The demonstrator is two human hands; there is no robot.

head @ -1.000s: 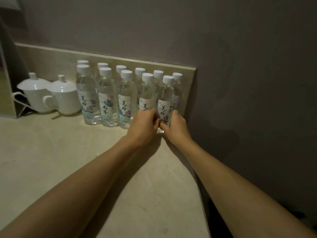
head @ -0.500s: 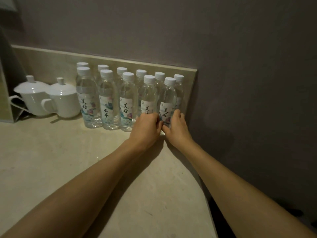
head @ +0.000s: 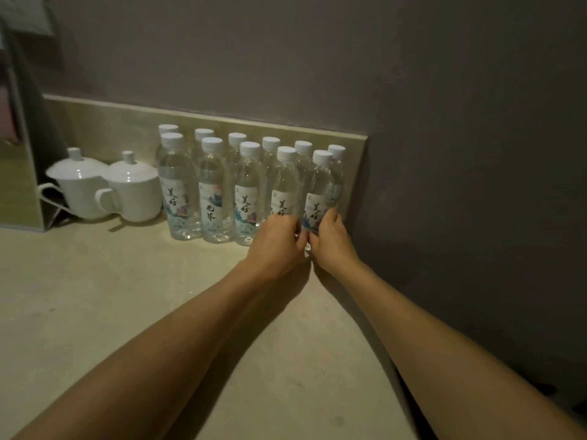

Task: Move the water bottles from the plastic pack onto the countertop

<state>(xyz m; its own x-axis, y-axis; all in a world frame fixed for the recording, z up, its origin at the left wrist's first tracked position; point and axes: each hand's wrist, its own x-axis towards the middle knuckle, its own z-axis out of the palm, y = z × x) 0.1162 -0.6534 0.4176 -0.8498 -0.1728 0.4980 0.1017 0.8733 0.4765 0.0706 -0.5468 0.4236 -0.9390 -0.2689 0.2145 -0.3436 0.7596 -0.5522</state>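
Several clear water bottles with white caps and printed labels stand in two rows on the beige countertop (head: 111, 312) against the backsplash. My left hand (head: 276, 239) is wrapped around the lower part of the fourth front-row bottle (head: 284, 188). My right hand (head: 332, 239) grips the base of the rightmost front-row bottle (head: 319, 192). Both bottles stand upright on the counter, and their bottoms are hidden by my fingers. No plastic pack is in view.
Two white lidded cups (head: 82, 188) (head: 135, 192) stand left of the bottles. A mirror-like panel (head: 16, 173) leans at the far left. The grey wall (head: 460, 185) rises just right of the bottles, and the counter's right edge runs under my right forearm.
Both hands stay on the same two bottles with only slight finger shifts. The camera has tilted, so the whole scene sits lower in the frame.
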